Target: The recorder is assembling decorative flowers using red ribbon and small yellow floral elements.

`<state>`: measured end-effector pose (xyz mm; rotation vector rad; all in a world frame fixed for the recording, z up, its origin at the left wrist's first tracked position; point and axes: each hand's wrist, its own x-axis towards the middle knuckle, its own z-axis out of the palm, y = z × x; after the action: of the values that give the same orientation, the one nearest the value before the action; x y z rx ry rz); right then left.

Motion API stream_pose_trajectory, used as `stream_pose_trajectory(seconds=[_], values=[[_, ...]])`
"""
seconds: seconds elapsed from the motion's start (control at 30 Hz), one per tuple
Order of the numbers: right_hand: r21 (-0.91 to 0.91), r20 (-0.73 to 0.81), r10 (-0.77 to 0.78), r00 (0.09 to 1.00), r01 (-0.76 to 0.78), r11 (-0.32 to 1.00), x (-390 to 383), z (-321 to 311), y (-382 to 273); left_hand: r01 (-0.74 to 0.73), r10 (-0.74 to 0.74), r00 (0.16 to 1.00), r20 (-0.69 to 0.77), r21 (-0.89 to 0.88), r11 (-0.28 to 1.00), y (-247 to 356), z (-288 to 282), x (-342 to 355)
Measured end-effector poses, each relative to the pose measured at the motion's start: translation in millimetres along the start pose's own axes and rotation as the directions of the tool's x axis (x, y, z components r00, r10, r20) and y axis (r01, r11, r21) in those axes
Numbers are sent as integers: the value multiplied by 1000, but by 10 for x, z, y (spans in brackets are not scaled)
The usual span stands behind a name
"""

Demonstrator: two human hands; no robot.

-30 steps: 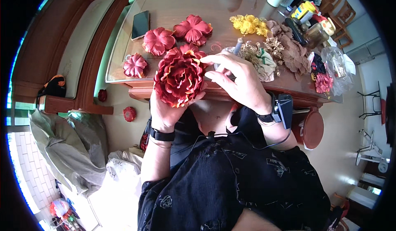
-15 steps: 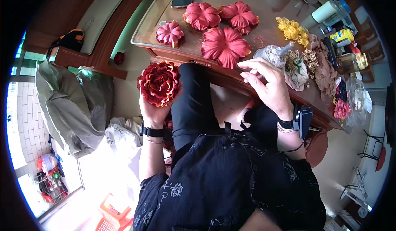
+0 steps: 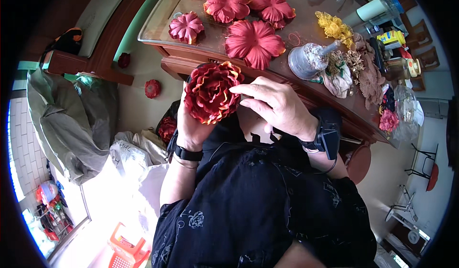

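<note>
The red flower [image 3: 213, 92] is a full, ruffled bloom, its petals layered in rings around a tight, darker heart. They are deep crimson, with crinkled rims touched in orange and gold, most strongly along the lower edge. It faces upward, just in front of the near edge of the counter [image 3: 308, 5], toward the person's body. The left hand [image 3: 191, 131] is cupped around its underside and left side, grasping it. The right hand [image 3: 282, 106], also before the counter's near edge, is loosely bent and released, thumb parted from forefinger, with the forefinger's tip at the flower's right rim.

Half a second ago the flower was farther left along the counter's front, and the right hand was well apart from it; now the two meet. The flat pinkish-red blossoms [image 3: 254, 43] lie in the same arrangement on the counter's near left part.
</note>
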<state>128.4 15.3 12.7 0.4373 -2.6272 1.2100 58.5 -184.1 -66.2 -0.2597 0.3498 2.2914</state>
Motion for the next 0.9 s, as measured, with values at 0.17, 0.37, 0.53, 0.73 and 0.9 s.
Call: stream_pose_trajectory(seconds=[0.17, 0.37, 0.53, 0.73, 0.9], values=[[-20, -8, -7, 1000, 7, 1000, -66, 43, 51, 39, -39, 999, 23, 4, 999, -67, 39, 49], [19, 34, 77, 996, -78, 997, -96, 15, 36, 50, -50, 999, 5, 7, 999, -74, 63, 52], [23, 28, 60, 998, -60, 998, -106, 34, 48, 47, -47, 999, -5, 3, 999, -77, 34, 70], [35, 59, 95, 994, -97, 995, -97, 16, 38, 97, -94, 992, 89, -29, 995, -83, 10, 38], [48, 52, 80, 995, -82, 995, -89, 20, 35, 102, -100, 993, 63, -20, 995, -80, -6, 52]])
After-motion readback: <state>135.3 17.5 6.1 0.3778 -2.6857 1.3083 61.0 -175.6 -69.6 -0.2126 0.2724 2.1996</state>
